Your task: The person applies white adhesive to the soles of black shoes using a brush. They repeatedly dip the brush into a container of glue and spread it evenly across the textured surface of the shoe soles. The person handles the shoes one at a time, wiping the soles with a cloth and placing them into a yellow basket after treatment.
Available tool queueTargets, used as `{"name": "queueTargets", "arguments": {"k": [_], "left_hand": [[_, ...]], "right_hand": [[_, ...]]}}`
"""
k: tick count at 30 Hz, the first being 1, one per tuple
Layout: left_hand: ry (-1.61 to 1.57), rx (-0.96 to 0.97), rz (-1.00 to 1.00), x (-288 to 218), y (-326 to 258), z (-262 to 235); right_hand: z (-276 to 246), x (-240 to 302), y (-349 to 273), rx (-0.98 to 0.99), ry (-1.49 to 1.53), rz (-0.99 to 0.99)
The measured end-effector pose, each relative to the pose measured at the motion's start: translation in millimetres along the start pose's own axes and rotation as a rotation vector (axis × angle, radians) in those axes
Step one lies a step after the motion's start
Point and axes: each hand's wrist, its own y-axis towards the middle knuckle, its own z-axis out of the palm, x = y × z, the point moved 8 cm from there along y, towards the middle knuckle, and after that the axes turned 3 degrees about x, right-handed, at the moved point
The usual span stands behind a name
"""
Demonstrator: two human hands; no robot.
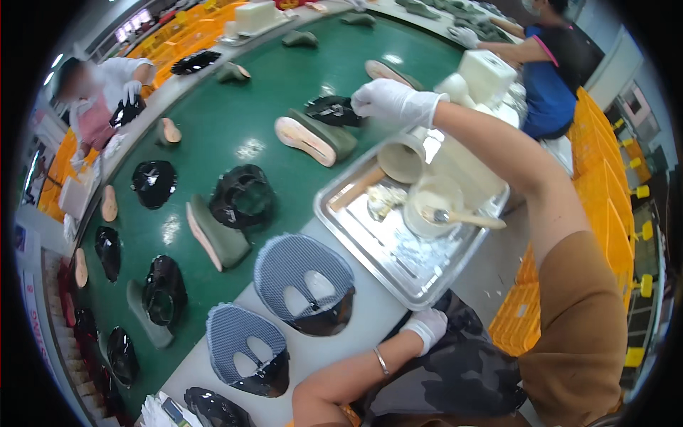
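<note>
My right hand (pixel 398 103), in a white glove, reaches across the green belt with its fingers closed at the edge of a glossy black shoe upper (pixel 331 110). Just left of it lies an olive shoe last (pixel 341 142) with a pale insole on its sole. My left hand (pixel 427 329), also gloved, is curled closed against my dark camouflage apron (pixel 455 384), beside the tray's near corner; whatever its fingers may hold is hidden. Two black uppers with blue-grey mesh linings, one larger (pixel 299 269) and one smaller (pixel 245 339), lie on the white ledge to its left.
A metal tray (pixel 420 302) holds a beige cup (pixel 400 160), a tub (pixel 427 220) of pale paste and a wooden-handled brush (pixel 473 219). More lasts and uppers sit on the green belt (pixel 213 107). Co-workers stand at far left and far right; orange crates (pixel 594 178) line the right.
</note>
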Motion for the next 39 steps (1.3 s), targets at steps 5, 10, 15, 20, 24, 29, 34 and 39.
{"name": "queueTargets", "arguments": {"k": [5,10,15,20,24,29,34,39], "left_hand": [[0.0,-0.002,0.079,-5.1,-1.2,-4.8],[-0.008,0.103,0.019,-0.6,-6.7,-8.8],[0.023,0.15,0.006,2.2,-9.5,-9.2],[0.029,0.15,-0.027,6.8,-12.2,-7.3],[0.029,0.15,-0.017,5.7,-12.0,-6.7],[0.024,0.156,0.005,4.0,-13.0,-11.3],[0.029,0.169,0.016,3.0,-13.5,-11.1],[0.016,0.173,0.0,5.1,-11.5,-7.6]], "right_hand": [[-30.9,67.4,-127.4,0.045,-0.005,-0.212],[-53.7,88.0,-212.4,-0.154,-0.315,-0.242],[-37.8,84.0,-230.0,-0.065,-0.484,-0.245],[-23.7,70.9,-217.9,0.079,-0.504,-0.276],[-23.7,55.1,-208.2,0.127,-0.37,-0.172],[-26.6,47.3,-200.2,0.205,-0.261,-0.133],[-28.5,46.8,-204.2,0.137,-0.208,-0.173],[-32.4,45.7,-214.8,0.042,-0.09,-0.22]]}}
